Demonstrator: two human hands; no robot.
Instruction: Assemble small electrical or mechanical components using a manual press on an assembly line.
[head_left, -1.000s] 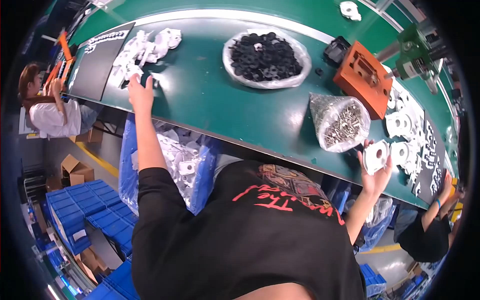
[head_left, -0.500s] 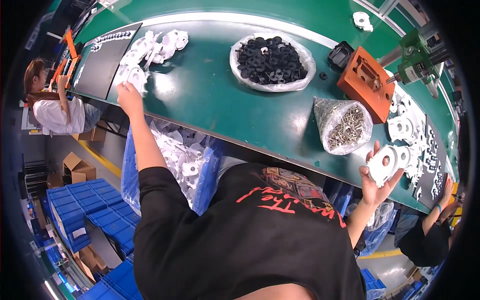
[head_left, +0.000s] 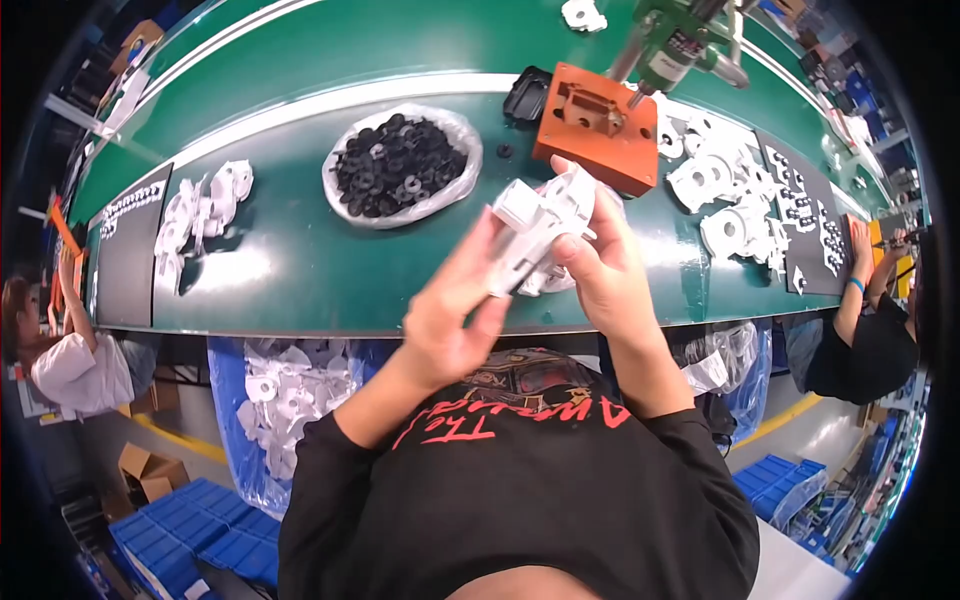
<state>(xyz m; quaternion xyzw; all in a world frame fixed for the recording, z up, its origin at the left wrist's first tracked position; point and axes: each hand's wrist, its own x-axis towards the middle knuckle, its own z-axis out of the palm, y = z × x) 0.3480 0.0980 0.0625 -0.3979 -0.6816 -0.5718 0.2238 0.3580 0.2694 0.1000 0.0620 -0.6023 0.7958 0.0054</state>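
Both my hands meet over the table's front edge around a white moulded plastic part (head_left: pixel 545 222). My right hand (head_left: pixel 612 275) is closed on its right side, thumb across the front. My left hand (head_left: pixel 450 315) grips the lower left side, its fingers partly hidden behind the part and its thumb lower down. Whether this is one piece or two held together, I cannot tell. Behind my hands, a clear plastic bag (head_left: pixel 548 282) is mostly hidden.
A bag of black round parts (head_left: pixel 400 165) lies left of centre. Beyond my hands stand an orange fixture block (head_left: pixel 600 130) and a green machine head (head_left: pixel 672 55). White parts (head_left: pixel 735 190) lie right, more white parts (head_left: pixel 205 210) left. People work at both sides.
My left hand has come from the white parts at the far left to the middle. My right hand has brought its white part inward, and both hands now meet at it. The view has turned.
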